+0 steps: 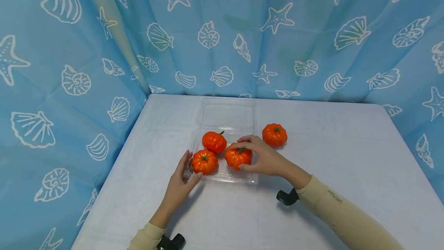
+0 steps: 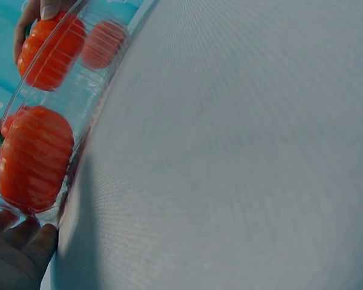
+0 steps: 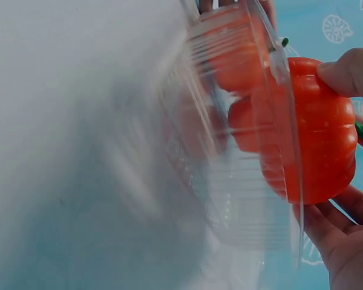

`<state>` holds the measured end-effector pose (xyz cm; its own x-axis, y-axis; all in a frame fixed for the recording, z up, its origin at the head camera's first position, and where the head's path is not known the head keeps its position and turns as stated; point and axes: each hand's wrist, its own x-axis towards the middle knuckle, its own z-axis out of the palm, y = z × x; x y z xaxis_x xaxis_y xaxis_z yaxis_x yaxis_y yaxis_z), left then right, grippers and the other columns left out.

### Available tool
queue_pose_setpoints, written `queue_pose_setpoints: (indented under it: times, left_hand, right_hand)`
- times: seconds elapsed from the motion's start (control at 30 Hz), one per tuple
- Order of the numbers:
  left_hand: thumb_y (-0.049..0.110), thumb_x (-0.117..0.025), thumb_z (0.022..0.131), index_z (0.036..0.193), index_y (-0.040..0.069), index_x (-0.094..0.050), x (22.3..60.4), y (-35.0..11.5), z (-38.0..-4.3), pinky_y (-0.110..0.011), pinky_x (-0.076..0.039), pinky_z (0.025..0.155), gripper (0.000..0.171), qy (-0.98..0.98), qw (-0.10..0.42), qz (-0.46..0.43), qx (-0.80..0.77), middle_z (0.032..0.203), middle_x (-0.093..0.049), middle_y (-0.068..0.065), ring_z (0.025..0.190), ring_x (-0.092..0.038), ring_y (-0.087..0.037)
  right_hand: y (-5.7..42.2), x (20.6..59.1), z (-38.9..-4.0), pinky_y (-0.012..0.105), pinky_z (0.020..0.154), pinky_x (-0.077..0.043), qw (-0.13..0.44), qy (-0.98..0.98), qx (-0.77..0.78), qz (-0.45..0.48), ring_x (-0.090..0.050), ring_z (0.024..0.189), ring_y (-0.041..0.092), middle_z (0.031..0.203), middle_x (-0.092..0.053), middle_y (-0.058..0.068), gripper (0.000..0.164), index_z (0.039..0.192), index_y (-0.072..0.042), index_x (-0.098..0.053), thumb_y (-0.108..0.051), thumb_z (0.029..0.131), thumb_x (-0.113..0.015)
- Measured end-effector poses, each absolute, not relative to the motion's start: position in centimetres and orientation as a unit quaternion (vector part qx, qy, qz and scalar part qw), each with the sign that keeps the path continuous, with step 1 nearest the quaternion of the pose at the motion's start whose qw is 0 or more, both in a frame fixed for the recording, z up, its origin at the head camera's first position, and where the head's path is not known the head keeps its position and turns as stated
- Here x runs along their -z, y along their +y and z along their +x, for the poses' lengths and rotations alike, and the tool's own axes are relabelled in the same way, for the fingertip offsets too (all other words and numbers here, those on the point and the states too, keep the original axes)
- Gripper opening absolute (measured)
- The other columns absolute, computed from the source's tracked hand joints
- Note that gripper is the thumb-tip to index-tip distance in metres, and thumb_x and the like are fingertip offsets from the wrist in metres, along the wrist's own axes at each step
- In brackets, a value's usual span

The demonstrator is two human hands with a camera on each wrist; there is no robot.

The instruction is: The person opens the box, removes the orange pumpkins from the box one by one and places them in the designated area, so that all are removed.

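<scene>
A clear plastic clamshell box lies with its lid folded back. My left hand holds its front left corner, fingers along the left wall and thumb at the front rim. Inside, on the left, sit two glossy orange pumpkins: one in front, one behind. My right hand grips a third pumpkin from its right, thumb on the near side, fingers over the top by the green stem. In the right wrist view this pumpkin stands partly above the rim, over the box's right half.
Another orange pumpkin sits on the white tablecloth, right of the box and just beyond my right wrist. A blue curtain with white shell prints hangs behind the table and along its left side.
</scene>
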<state>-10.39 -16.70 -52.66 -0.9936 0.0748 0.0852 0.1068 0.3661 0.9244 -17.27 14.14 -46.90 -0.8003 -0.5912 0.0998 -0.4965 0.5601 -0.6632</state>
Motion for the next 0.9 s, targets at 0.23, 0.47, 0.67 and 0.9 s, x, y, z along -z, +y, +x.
queue_pose_setpoints:
  times: [0.23,0.47,0.67,0.9]
  left_hand:
    - [0.026,-0.076,0.093,0.162,0.013,-0.026,52.6,-16.7,-10.4,-0.056,-0.037,0.113,0.086,-0.826,0.015,-0.054,0.561,0.162,-0.037,-0.008,0.149,-0.034,-0.029]
    - [0.027,-0.076,0.093,0.162,0.014,-0.026,52.6,-16.7,-10.4,-0.055,-0.037,0.114,0.086,-0.828,0.013,-0.053,0.558,0.162,-0.037,-0.007,0.149,-0.034,-0.029]
    - [0.027,-0.076,0.093,0.162,0.014,-0.027,52.6,-16.7,-10.4,-0.055,-0.037,0.114,0.085,-0.828,0.016,-0.055,0.558,0.162,-0.038,-0.008,0.149,-0.034,-0.029]
    - [0.028,-0.076,0.093,0.162,0.015,-0.027,52.7,-16.7,-10.4,-0.055,-0.037,0.114,0.085,-0.826,0.016,-0.055,0.561,0.162,-0.038,-0.007,0.149,-0.035,-0.029]
  right_hand:
    - [15.2,46.6,-17.3,0.055,0.102,-0.051,0.051,0.879,0.369,-0.299,-0.046,0.133,0.026,0.141,-0.051,0.003,0.054,0.135,-0.033,-0.065,-0.031,0.084,-0.083]
    - [16.1,46.0,-17.3,0.056,0.101,-0.051,0.043,0.881,0.375,-0.286,-0.045,0.133,0.026,0.142,-0.051,0.001,0.056,0.135,-0.034,-0.063,-0.033,0.084,-0.084]
    - [17.4,45.4,-17.3,0.055,0.096,-0.054,0.037,0.884,0.383,-0.265,-0.045,0.134,0.027,0.144,-0.050,0.001,0.056,0.135,-0.032,-0.063,-0.029,0.083,-0.085]
    - [18.9,45.3,-17.3,0.053,0.094,-0.056,0.022,0.885,0.390,-0.255,-0.041,0.135,0.028,0.145,-0.050,0.002,0.055,0.134,-0.030,-0.064,-0.027,0.083,-0.084]
